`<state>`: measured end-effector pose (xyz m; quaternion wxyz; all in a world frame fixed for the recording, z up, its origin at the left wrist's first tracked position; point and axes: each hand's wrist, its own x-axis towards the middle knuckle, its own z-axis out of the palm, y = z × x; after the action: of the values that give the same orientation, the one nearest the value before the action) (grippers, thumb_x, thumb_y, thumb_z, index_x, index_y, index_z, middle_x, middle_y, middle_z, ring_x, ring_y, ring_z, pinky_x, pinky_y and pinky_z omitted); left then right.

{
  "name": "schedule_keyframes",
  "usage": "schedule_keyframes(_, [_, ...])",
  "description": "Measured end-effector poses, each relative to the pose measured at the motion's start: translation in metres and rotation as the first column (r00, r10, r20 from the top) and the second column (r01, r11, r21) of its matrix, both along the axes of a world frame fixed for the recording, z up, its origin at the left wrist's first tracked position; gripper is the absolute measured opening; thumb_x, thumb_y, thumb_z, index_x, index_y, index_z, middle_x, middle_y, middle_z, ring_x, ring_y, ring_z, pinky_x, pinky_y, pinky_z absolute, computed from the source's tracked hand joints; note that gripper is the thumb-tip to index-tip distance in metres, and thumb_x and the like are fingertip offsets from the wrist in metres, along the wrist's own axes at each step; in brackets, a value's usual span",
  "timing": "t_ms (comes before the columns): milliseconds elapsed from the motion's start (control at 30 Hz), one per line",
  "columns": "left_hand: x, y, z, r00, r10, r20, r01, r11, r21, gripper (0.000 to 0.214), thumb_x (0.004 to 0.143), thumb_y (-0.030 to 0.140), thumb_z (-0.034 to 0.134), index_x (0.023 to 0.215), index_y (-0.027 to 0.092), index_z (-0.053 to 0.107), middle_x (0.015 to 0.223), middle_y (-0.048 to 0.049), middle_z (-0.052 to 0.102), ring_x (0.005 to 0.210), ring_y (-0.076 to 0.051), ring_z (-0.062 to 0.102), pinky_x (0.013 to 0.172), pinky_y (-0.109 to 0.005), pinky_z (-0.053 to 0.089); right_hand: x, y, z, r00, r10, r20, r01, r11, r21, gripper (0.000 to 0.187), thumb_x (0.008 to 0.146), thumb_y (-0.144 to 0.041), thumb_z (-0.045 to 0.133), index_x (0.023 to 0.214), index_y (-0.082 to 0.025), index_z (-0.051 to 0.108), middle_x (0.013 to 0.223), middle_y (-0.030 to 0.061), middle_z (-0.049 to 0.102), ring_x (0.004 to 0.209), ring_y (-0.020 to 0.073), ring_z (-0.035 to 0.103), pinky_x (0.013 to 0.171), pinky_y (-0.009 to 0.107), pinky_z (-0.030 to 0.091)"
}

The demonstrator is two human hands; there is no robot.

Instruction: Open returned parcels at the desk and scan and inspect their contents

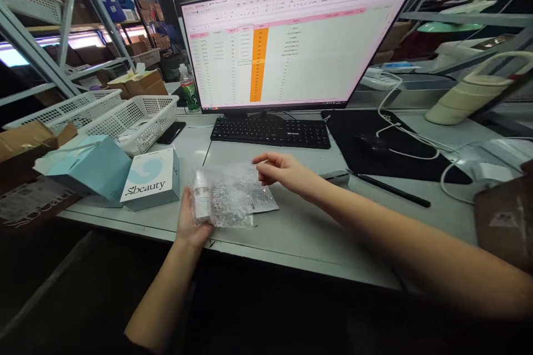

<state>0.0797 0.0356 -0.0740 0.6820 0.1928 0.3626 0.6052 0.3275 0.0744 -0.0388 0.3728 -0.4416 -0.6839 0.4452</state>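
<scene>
My left hand (192, 219) is closed around a small white-capped bottle (202, 197) with a printed label, standing nearly upright in clear bubble wrap (233, 199). The wrap spreads to the right of the bottle. At its upper right edge, my right hand (275, 169) is closed, its thumb and forefinger close together on the plastic; the fingertips are partly hard to make out. Beneath the wrap and the right hand lies a silvery printed packet (264, 199), partly covered. Left of my left hand stands a white and blue box (150, 177) marked "Sbeauty".
A light blue carton (89, 166) and white baskets (144, 113) fill the left side, near a phone (171, 133). Ahead are a keyboard (270, 132) and monitor (275, 44). A black pen (393, 189), mouse (370, 143), cables and a cream tumbler (466, 97) are on the right.
</scene>
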Motion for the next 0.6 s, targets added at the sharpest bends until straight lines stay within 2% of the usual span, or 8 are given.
schedule_keyframes(67, [-0.014,-0.003,-0.003,0.971,0.097,-0.219,-0.061,0.984,0.165,0.057,0.089,0.042,0.07,0.141,0.026,0.055,0.134,-0.0095,0.065,0.12,-0.024,0.065,0.098,-0.035,0.057,0.008,-0.006,-0.004,0.937,-0.022,0.348,-0.039,0.985,0.167,0.038,0.091,-0.033,0.058,0.126,-0.021,0.064,0.099,0.0096,0.075,0.093,0.0256,0.069,0.086,0.042,0.056])
schedule_keyframes(167, [-0.04,-0.005,-0.008,0.771,0.288,-0.569,-0.051,0.917,0.396,0.083,0.085,0.03,0.075,0.156,0.04,0.032,0.163,-0.0028,0.035,0.148,-0.024,0.039,0.121,-0.042,0.036,0.03,-0.023,-0.014,0.686,-0.19,0.702,-0.127,0.919,0.373,0.047,0.088,-0.03,0.062,0.134,-0.02,0.063,0.12,0.015,0.071,0.113,0.0368,0.064,0.097,0.054,0.051])
schedule_keyframes(233, [-0.055,-0.007,-0.011,0.535,0.355,-0.766,0.067,0.887,0.458,0.074,0.091,0.032,0.067,0.156,0.039,0.033,0.168,-0.0016,0.025,0.155,-0.025,0.024,0.128,-0.048,0.018,0.055,-0.037,-0.023,0.621,-0.341,0.706,-0.072,0.872,0.484,0.051,0.09,-0.032,0.057,0.139,-0.017,0.059,0.13,0.0181,0.067,0.121,0.0395,0.06,0.102,0.058,0.048])
schedule_keyframes(367, [-0.07,-0.013,-0.017,-0.075,0.486,-0.871,0.319,0.839,0.441,0.052,0.094,0.025,0.056,0.145,0.031,0.054,0.17,-0.0051,0.017,0.157,-0.036,0.014,0.125,-0.063,0.019,0.107,-0.063,-0.047,0.598,-0.594,0.538,0.247,0.775,0.582,0.069,0.09,-0.045,0.055,0.152,-0.016,0.043,0.152,0.0194,0.049,0.136,0.0421,0.048,0.111,0.062,0.041])
schedule_keyframes(400, [-0.068,-0.014,-0.018,-0.173,0.538,-0.825,0.367,0.813,0.453,0.05,0.094,0.021,0.055,0.143,0.029,0.057,0.17,-0.0064,0.019,0.157,-0.038,0.012,0.123,-0.066,0.019,0.117,-0.068,-0.053,0.607,-0.609,0.51,0.336,0.779,0.53,0.077,0.088,-0.048,0.057,0.155,-0.017,0.037,0.154,0.0198,0.046,0.135,0.0425,0.049,0.111,0.062,0.042])
schedule_keyframes(467, [-0.062,-0.012,-0.017,-0.265,0.619,-0.74,0.459,0.755,0.468,0.048,0.092,0.017,0.053,0.138,0.027,0.062,0.165,-0.009,0.032,0.156,-0.041,0.01,0.122,-0.071,0.012,0.129,-0.074,-0.064,0.682,-0.563,0.466,0.481,0.826,0.294,0.091,0.083,-0.053,0.061,0.159,-0.018,0.025,0.152,0.0211,0.048,0.124,0.041,0.059,0.101,0.06,0.051])
schedule_keyframes(533, [-0.053,-0.005,-0.012,-0.255,0.631,-0.733,0.553,0.717,0.425,0.045,0.093,0.016,0.052,0.134,0.027,0.064,0.156,-0.0106,0.047,0.154,-0.041,0.02,0.122,-0.072,0.009,0.133,-0.074,-0.07,0.827,-0.442,0.348,0.493,0.868,-0.068,0.091,0.082,-0.053,0.062,0.158,-0.022,0.024,0.145,0.0207,0.055,0.104,0.0357,0.069,0.082,0.052,0.06])
schedule_keyframes(600, [-0.04,0.009,-0.006,-0.194,0.593,-0.782,0.649,0.675,0.351,0.042,0.093,0.017,0.051,0.131,0.026,0.066,0.143,-0.0124,0.06,0.147,-0.041,0.038,0.122,-0.069,0.014,0.131,-0.071,-0.069,0.924,-0.353,0.146,0.382,0.854,-0.354,0.078,0.083,-0.047,0.062,0.152,-0.028,0.032,0.139,0.0171,0.06,0.086,0.0281,0.071,0.063,0.041,0.061])
